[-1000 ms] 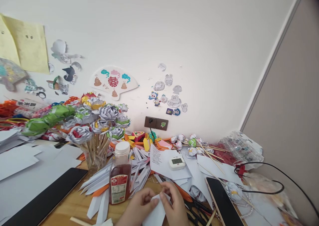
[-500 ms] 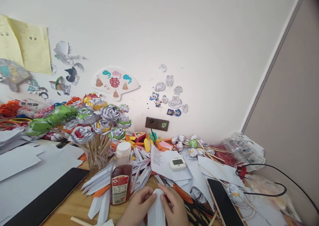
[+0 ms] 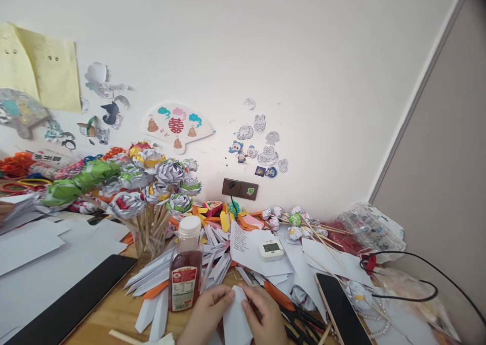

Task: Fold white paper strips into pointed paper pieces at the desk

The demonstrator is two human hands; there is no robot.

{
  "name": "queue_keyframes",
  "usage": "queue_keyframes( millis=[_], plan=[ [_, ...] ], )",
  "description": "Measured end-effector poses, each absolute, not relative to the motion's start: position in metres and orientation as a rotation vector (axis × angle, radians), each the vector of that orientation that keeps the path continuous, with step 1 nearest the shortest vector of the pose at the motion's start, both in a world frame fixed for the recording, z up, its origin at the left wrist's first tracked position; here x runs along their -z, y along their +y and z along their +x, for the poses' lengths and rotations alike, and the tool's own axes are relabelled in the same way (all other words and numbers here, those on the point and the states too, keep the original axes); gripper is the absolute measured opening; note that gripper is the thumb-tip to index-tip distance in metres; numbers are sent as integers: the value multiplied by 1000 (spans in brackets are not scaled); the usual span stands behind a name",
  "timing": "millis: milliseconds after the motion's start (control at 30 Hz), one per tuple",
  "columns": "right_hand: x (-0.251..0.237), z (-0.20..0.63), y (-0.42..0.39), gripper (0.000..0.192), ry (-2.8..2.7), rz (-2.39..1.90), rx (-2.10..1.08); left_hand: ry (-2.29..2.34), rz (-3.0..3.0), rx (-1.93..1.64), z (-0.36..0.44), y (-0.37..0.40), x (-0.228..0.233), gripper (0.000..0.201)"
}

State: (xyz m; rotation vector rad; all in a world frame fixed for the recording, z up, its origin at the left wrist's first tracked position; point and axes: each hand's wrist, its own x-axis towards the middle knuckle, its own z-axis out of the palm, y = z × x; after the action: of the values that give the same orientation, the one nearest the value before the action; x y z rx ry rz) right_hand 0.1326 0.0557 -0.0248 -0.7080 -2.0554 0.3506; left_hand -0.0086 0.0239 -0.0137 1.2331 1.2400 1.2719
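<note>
White paper (image 3: 236, 317) is held. A red-brown bottle (image 3: 185, 273) is capped in white. Paper flowers (image 3: 152, 183) are coloured grey, green, yellow, red. Black phone (image 3: 339, 309) and white timer (image 3: 272, 250) are seen.

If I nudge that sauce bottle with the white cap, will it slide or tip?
The bottle is tall and narrow, so a push near its cap would probably tip it. It looks mostly full of dark liquid, so likely heavy for its size. Folded paper strips crowd its base and may snag a slide.
</note>
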Motion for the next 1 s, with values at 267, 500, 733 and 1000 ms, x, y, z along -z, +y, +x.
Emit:
queue_keyframes(
  millis=[267,500,733,1000],
  plan=[
    [23,133,53,44,-2127,-637,-361,1241,1211,-1331,-9,23,6,33],
    [21,132,52,53,-2164,-654,-371,1177,1222,-1360,-8,22,5,32],
    [20,133,51,48,-2131,-641,-403,1164,1301,-1343,-6,23,4,36],
    [14,134,48,33,-2053,-650,-346,1215,1301,-1332,-6,22,6,36]
  ],
)
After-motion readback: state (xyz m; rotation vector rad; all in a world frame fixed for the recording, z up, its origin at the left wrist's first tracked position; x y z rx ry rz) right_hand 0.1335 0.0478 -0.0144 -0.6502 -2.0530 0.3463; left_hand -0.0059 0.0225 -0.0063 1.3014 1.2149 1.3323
